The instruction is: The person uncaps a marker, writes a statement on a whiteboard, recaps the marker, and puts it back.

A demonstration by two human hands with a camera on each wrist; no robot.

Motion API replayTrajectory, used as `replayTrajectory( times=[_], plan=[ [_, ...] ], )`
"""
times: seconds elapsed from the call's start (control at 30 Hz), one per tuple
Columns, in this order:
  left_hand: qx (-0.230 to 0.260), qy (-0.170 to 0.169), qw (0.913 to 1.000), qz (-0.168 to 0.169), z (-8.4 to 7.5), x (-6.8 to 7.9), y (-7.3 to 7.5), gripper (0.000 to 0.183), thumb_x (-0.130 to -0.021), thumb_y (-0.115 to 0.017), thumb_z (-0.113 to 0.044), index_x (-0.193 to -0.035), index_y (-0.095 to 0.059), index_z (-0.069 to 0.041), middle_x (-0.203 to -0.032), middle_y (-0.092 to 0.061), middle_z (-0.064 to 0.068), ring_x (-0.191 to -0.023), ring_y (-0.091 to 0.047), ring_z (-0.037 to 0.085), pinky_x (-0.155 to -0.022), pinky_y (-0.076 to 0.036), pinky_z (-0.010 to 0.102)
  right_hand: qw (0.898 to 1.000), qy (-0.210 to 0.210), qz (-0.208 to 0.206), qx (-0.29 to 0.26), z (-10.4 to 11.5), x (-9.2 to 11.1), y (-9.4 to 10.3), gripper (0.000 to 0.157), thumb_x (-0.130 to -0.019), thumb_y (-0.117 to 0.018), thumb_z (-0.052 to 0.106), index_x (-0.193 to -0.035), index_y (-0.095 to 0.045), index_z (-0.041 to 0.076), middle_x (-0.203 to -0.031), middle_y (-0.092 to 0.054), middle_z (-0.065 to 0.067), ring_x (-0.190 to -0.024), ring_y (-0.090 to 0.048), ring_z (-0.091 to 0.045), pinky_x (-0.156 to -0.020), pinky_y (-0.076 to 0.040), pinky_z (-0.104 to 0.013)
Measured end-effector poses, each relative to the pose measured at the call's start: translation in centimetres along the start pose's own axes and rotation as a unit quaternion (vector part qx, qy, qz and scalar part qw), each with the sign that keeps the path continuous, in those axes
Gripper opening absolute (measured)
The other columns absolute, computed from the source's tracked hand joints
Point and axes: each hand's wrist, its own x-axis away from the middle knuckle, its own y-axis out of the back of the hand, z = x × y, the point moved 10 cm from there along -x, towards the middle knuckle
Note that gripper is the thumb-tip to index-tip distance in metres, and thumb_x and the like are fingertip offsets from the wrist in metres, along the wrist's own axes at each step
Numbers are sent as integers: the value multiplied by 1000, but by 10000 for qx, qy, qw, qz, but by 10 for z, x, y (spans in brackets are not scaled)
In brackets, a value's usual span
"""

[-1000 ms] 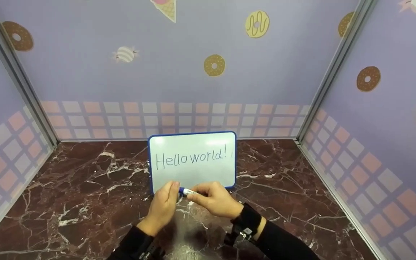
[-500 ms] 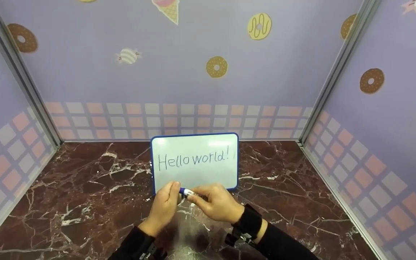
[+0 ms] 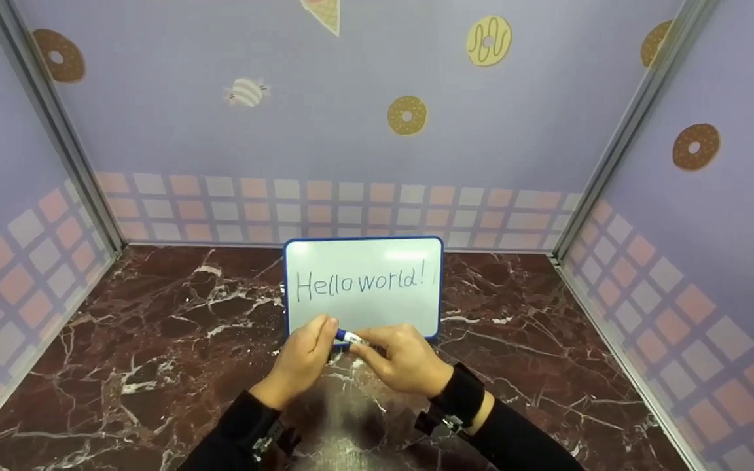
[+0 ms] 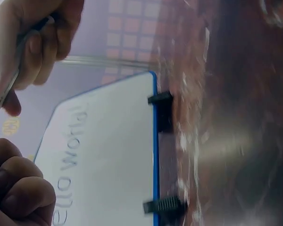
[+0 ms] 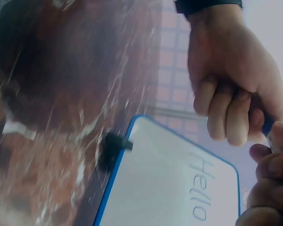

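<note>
A white marker [image 3: 355, 338] with a blue end lies between both hands, in front of the whiteboard. My left hand [image 3: 302, 356] grips its blue end [image 5: 268, 125], with the fingers curled in the right wrist view. From the other side, my right hand [image 3: 406, 360] pinches the white barrel between thumb and fingers; its other fingers curl around the marker in the left wrist view. Behind the hands stands a blue-framed whiteboard [image 3: 364, 311] bearing the handwritten words "Hello world!". The hands cover part of its lower edge.
Dark clips [image 4: 165, 207] hold up the whiteboard's bottom edge on the red-brown marbled tabletop [image 3: 174, 340]. Lilac panels [image 3: 324, 144] printed with sweets and checks enclose the back and both sides. A metal post [image 3: 619, 150] stands at the back right corner.
The head view has shifted, so the board and hands appear slightly farther right. Both hands keep their hold on the marker, with little visible movement between them.
</note>
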Motion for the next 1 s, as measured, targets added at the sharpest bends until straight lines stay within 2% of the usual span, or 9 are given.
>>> replayTrajectory(
  times=[0.07, 0.23, 0.37, 0.57, 0.8, 1.0],
  plan=[
    [-71, -33, 10000, 54, 0, -1, -2, 32, -117, -47, -16, -86, -51, -15, -71, -46, -10, -62, -41, 5, -58, -39, 26, 9999, 18, 14, 113, -2, 2, 1, 21, -109, -70, 17, -120, -81, 2, -102, -84, -6, -68, -64, 0, -64, -55, -15],
    [204, 36, 9998, 31, 1, -1, -9, 33, -118, -46, -15, -86, -53, -10, -73, -47, -10, -64, -43, 5, -61, -40, 26, 9998, 65, -56, 185, -3, 6, 3, 18, -108, -72, 15, -118, -81, 3, -100, -84, -6, -65, -62, -1, -61, -54, -14],
    [484, 118, 9987, -136, 0, 2, -12, 35, -118, -47, -15, -84, -52, -9, -72, -45, -9, -64, -41, 5, -61, -38, 25, 9998, -152, 30, -96, -5, 7, 2, 19, -109, -71, 17, -117, -82, 2, -96, -83, -6, -64, -59, 1, -60, -54, -16],
    [773, 105, 9968, -170, -3, 2, -14, 35, -118, -47, -15, -84, -51, -9, -71, -43, -9, -63, -38, 5, -61, -35, 24, 9976, -549, 88, -424, -7, 7, 4, 20, -108, -72, 16, -114, -82, 1, -92, -82, -5, -61, -53, 4, -56, -52, -19],
    [267, 175, 9995, -40, 0, 5, -10, 32, -118, -48, -18, -87, -53, -14, -73, -46, -10, -64, -41, 5, -61, -38, 26, 9968, -753, 40, -258, -12, 10, -4, 24, -110, -70, 22, -115, -82, 2, -83, -76, -1, -58, -45, 6, -51, -43, -16],
    [-671, 271, 9971, 240, 9, 8, 5, 27, -118, -49, -24, -93, -56, -18, -70, -47, -12, -59, -40, 5, -56, -36, 27, 9983, -578, -26, 71, -12, 6, -9, 26, -111, -69, 25, -116, -80, 3, -89, -78, -1, -60, -49, 6, -53, -45, -14]
  ],
)
